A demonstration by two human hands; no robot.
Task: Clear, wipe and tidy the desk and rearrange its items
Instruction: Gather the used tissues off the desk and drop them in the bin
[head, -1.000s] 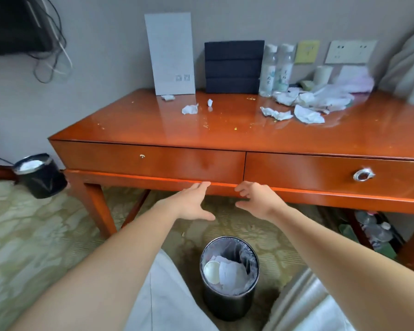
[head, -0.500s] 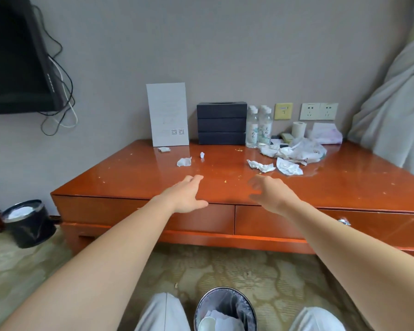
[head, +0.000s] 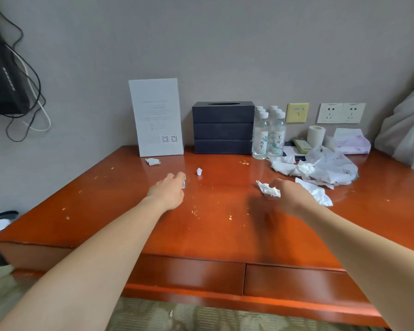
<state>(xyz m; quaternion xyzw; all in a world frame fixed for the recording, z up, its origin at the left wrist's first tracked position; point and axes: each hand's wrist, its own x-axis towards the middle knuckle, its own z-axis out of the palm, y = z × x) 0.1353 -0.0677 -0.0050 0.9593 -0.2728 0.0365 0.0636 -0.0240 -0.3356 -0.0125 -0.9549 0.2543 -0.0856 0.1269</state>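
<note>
White scrap (head: 183,184) was pinched at the curled fingertips of the left hand (head: 169,193), low over the desk (head: 213,235). Crumpled tissue (head: 268,189) was clutched in the right hand (head: 290,195), fingers curled round it. Wad (head: 199,171) lay just beyond the left grip. Napkin (head: 318,194) lay just right of the right grip, bag (head: 330,163) beyond it. Box (head: 223,127) and bottles (head: 268,137) stood well behind both.

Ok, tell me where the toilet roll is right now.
Head view: the toilet roll stands back right on the desk, below the wall sockets, between the remote and the tissue pack.
</note>
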